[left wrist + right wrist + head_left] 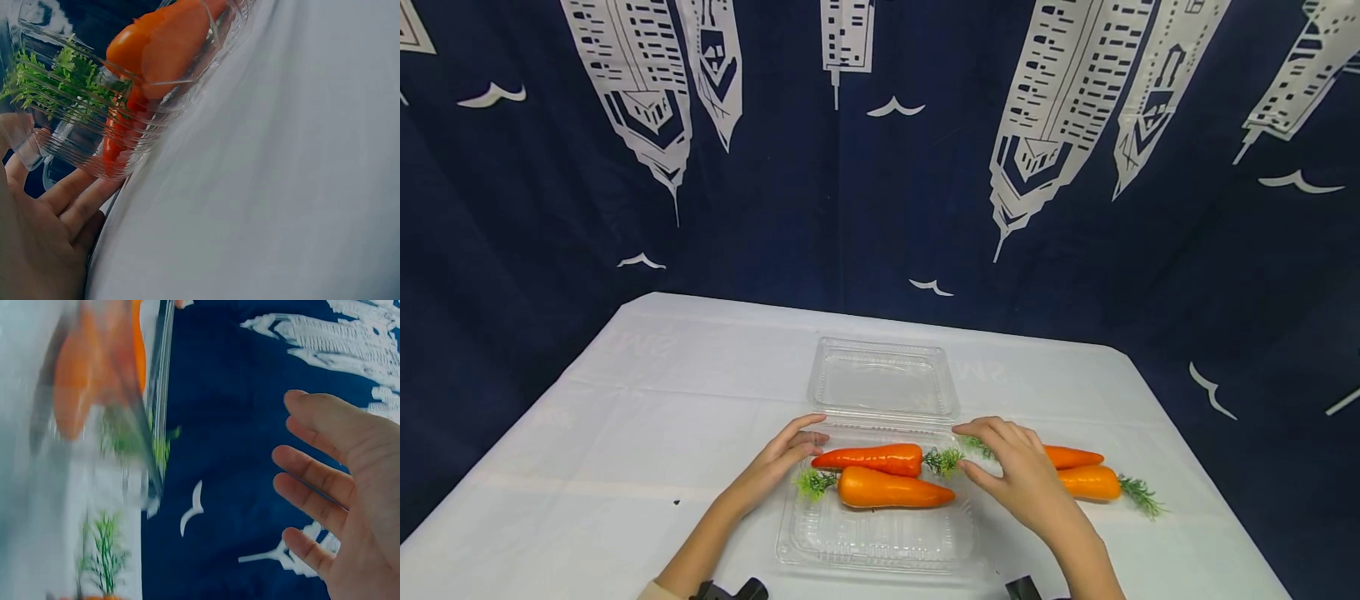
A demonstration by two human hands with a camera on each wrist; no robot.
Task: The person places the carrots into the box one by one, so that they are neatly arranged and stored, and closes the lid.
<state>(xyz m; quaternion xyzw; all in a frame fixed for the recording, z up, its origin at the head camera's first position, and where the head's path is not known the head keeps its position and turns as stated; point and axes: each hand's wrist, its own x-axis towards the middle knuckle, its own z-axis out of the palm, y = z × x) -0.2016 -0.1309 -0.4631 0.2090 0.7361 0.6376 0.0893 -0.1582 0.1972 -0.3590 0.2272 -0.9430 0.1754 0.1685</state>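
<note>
Two carrots (897, 488) lie in the container (880, 546) between left hand (775, 465), fingers loosely spread beside its wall, and right hand (1021, 479), fingers parted, empty. Laid head-to-tail, we judge, to nest closely. Lid (883, 379) lies beyond; further carrots (1088, 483) rightward on the desk (625, 467).

L hand (777, 457): fngrs (90, 201) nearly str. | R hand (1017, 473): spread, sl. bent

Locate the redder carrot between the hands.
In the head view, the redder carrot lies in the clear container, just beyond the lighter orange carrot, its tip toward the left hand, its leafy end toward the right hand.
</note>
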